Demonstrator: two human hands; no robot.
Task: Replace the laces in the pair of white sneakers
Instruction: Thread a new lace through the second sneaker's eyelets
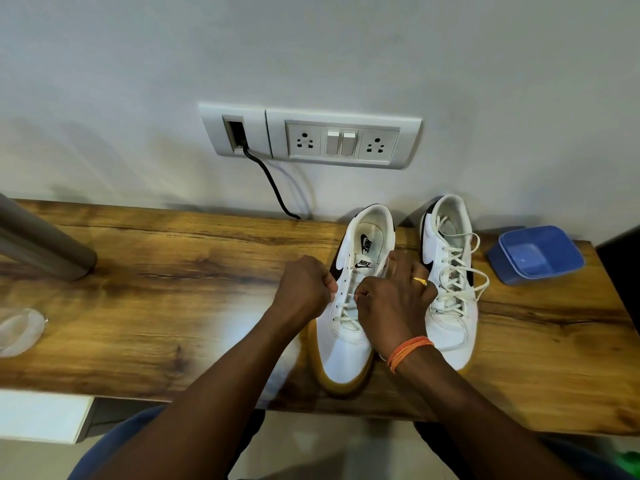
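Sneakers: the left sneaker (349, 323) and right sneaker (448, 289) stand together on our worktop (173, 289). Our left hand (304, 289) and right hand (394, 306) each pinch the left sneaker's lace (346, 315).

"NIKE" reads twice — on the left sneaker's (349, 327) tongue and insole.

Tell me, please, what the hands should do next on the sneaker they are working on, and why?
Probably draw the lace out of the next eyelets: the left hand and right hand pinch it mid-shoe, and the left sneaker is laced only in its lower rows.
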